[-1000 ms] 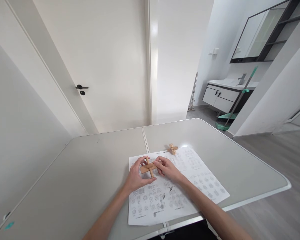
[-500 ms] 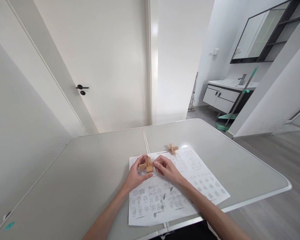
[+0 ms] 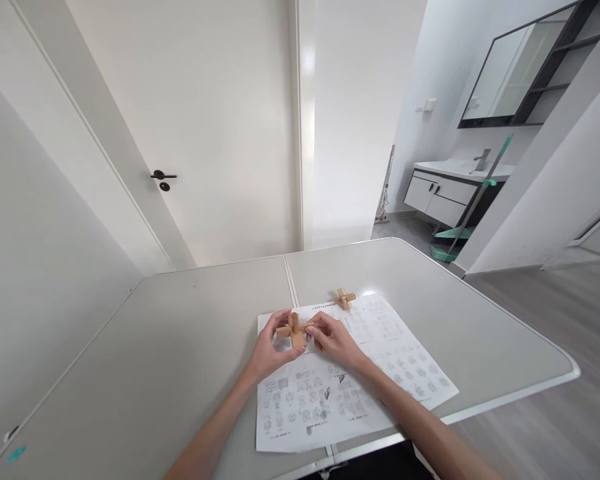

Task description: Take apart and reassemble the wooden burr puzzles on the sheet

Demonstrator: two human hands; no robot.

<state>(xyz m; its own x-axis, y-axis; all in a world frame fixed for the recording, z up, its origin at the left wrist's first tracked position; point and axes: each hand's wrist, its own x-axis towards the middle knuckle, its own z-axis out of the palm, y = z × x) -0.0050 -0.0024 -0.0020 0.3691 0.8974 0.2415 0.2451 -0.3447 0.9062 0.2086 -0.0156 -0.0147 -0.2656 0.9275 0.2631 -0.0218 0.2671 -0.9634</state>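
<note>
Over the printed sheet, a cross-shaped wooden burr puzzle is held between my two hands. My left hand grips it from the left, thumb at its near end and fingers at its far side. On the right, my right hand pinches a slim wooden arm of the same puzzle between thumb and fingertips. Whether that arm is loose from the rest, I cannot tell. Beyond my right hand, a second wooden cross puzzle lies at the sheet's far edge.
The grey folding table has a metal rim and a seam down its middle. A closed door stands behind it. To the right are a washbasin cabinet and a green broom and dustpan.
The puzzle has tilted slightly in my hands, and its right arm now shows longer by my right fingertips. The second puzzle and the sheet lie as before.
</note>
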